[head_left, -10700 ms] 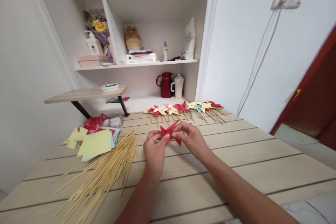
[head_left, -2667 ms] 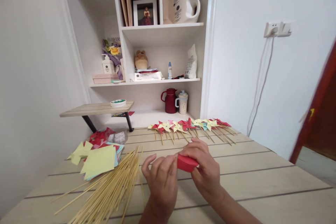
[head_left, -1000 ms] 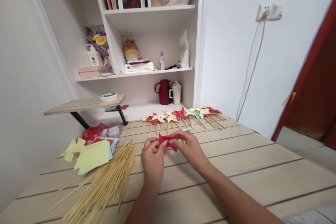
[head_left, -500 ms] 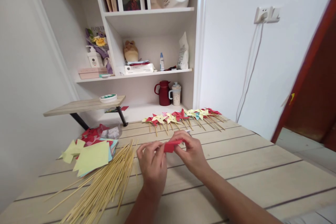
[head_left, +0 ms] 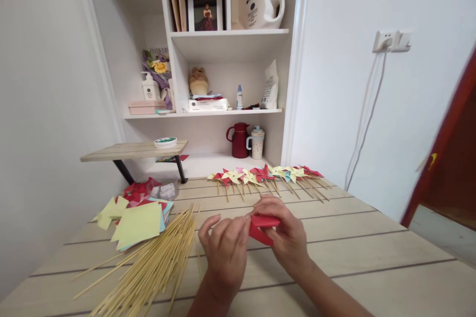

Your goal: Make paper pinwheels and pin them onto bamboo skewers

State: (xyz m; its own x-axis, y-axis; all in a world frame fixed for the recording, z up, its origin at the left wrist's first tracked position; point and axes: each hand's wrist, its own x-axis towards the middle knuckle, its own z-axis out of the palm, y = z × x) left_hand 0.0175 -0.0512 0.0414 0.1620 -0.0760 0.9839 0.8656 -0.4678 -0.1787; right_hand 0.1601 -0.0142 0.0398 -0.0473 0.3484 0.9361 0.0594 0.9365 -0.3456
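A piece of red paper (head_left: 262, 230), folded with its flaps spread apart, is held up between my two hands over the table (head_left: 357, 242). My left hand (head_left: 226, 247) pinches its left edge between thumb and fingers. From the right, my right hand (head_left: 286, 233) grips the same paper, thumb below and fingers over the top. Left of my hands lies a loose bundle of thin wooden sticks (head_left: 159, 262). Beside the sticks is a stack of square paper sheets (head_left: 137, 225), pale yellow on top.
Finished paper pinwheels (head_left: 262, 173) on sticks lie in a row at the table's back. Red folded papers (head_left: 139, 190) and a clear plastic box (head_left: 165, 190) sit back left, near a small raised shelf (head_left: 126, 151). Behind stand a red jug (head_left: 240, 141) and a cup (head_left: 256, 143).
The red paper has gone from a small, flat folded shape to one with its flaps apart. Both hands appear slightly lower and further right as the camera view has shifted.
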